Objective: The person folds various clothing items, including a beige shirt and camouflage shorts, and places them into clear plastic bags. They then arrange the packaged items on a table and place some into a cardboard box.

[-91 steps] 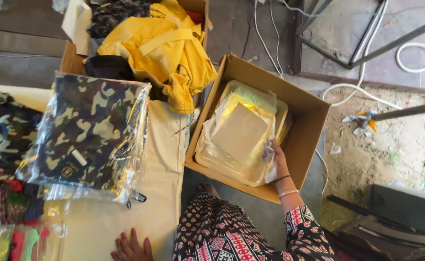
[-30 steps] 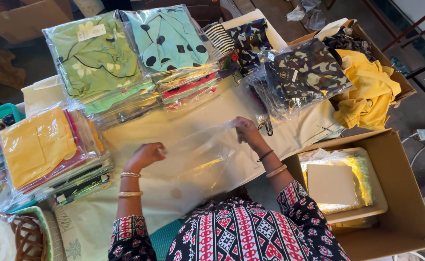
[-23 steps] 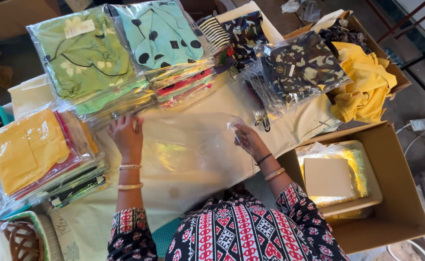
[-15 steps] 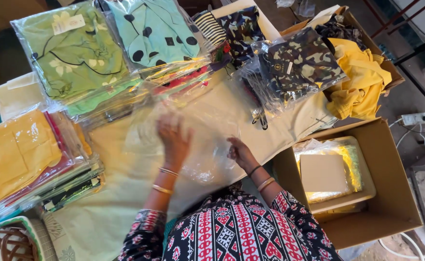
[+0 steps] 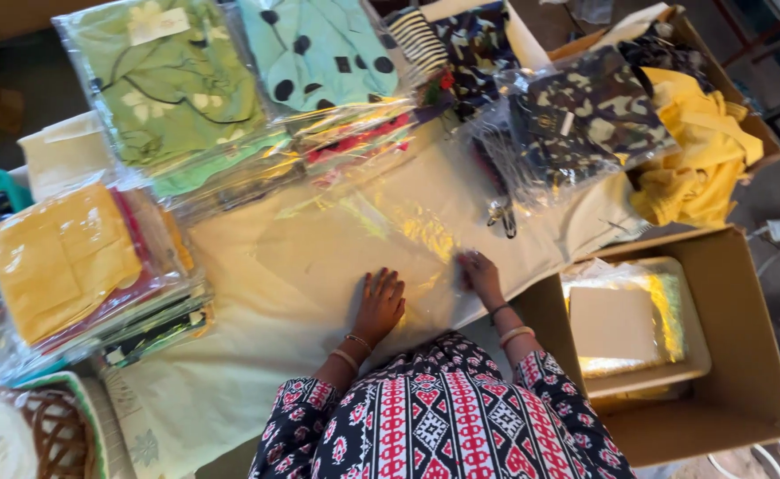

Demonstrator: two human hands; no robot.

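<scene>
The left hand [image 5: 379, 303] lay flat, fingers spread, on a clear plastic bag [image 5: 354, 244] spread over the cream cloth of the counter [image 5: 230, 372]. The right hand [image 5: 480, 273] pressed the bag's near right edge; whether its fingertips pinched the film or only rested there was hard to tell. The bag was nearly see-through, so its outline showed only by glare and creases.

Behind it stood stacks of packed garments: a green pack [image 5: 172, 93], a teal spotted pack [image 5: 319, 53] and a camouflage pack [image 5: 589, 124], their far edges cut off by the frame. A yellow pack [image 5: 62, 257] sat to the left. To the right, an open cardboard box [image 5: 744, 355] held more clear packs, and loose yellow cloth [image 5: 696, 160] lay in another box.
</scene>
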